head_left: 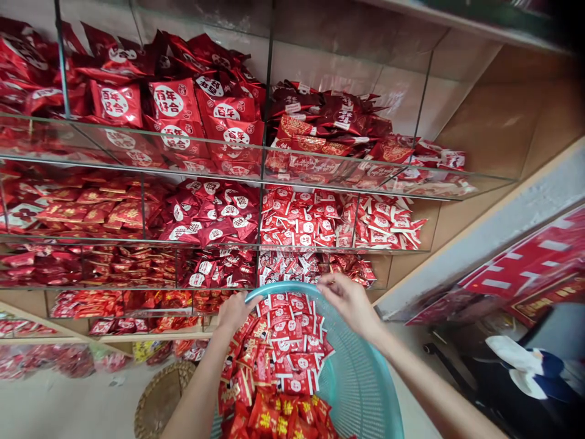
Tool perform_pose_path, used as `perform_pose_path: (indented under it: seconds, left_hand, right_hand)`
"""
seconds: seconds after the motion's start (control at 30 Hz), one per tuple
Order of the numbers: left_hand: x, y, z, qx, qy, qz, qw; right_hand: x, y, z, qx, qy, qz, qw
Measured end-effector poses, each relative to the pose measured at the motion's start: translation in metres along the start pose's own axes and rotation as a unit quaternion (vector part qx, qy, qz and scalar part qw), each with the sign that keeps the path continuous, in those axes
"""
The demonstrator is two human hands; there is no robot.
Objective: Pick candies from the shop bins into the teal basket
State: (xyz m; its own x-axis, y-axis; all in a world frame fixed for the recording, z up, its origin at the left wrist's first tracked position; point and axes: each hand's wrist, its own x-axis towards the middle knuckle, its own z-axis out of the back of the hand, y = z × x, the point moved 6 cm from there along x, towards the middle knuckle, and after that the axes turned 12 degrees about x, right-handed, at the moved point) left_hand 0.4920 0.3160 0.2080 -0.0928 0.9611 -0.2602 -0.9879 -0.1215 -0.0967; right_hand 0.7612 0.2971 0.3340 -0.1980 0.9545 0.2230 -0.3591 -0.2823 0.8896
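Note:
A large teal plastic basket [361, 372] with perforated walls is at the bottom centre, tilted toward the shelves. Red and white packets [292, 329] fill its left and middle part, and red packets with yellow print [283, 417] lie nearest me. My left hand [236, 312] is closed on the rim at the upper left. At the upper right of the rim is my right hand [346, 299], its fingers bent over the edge and partly touching it; whether they pinch a packet is too small to tell.
Glass shelves [292, 183] with dividers hold rows of red packets [219, 110] in front of me. A woven basket [162, 393] stands on the floor at lower left. Dark items and a white-and-blue object [525, 366] lie at lower right, beneath red sheets [525, 262].

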Motion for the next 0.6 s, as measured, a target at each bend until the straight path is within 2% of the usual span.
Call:
perform_pose_path:
  seconds: [0.07,0.13,0.27,0.4,0.6]
  left_hand:
    - [0.0,0.001,0.0,-0.005,-0.003,0.004,1.0]
    - [0.0,0.002,0.0,-0.01,-0.002,0.008,1.0]
    - [0.0,0.002,0.001,-0.023,0.0,0.005,1.0]
    - [0.001,0.002,-0.001,-0.023,0.0,-0.002,1.0]
    - [0.003,0.003,-0.003,-0.001,-0.007,-0.005,1.0]
  right_hand:
    - [0.038,0.029,0.016,-0.026,-0.017,0.08,0.996]
    - [0.073,0.046,0.028,-0.076,-0.033,0.131,0.988]
    - [0.123,0.052,0.037,-0.185,-0.055,0.154,0.969]
    - [0.148,0.049,0.022,-0.253,-0.045,0.133,0.957]
    - [0.17,0.055,-0.01,-0.322,0.018,0.133,0.937]
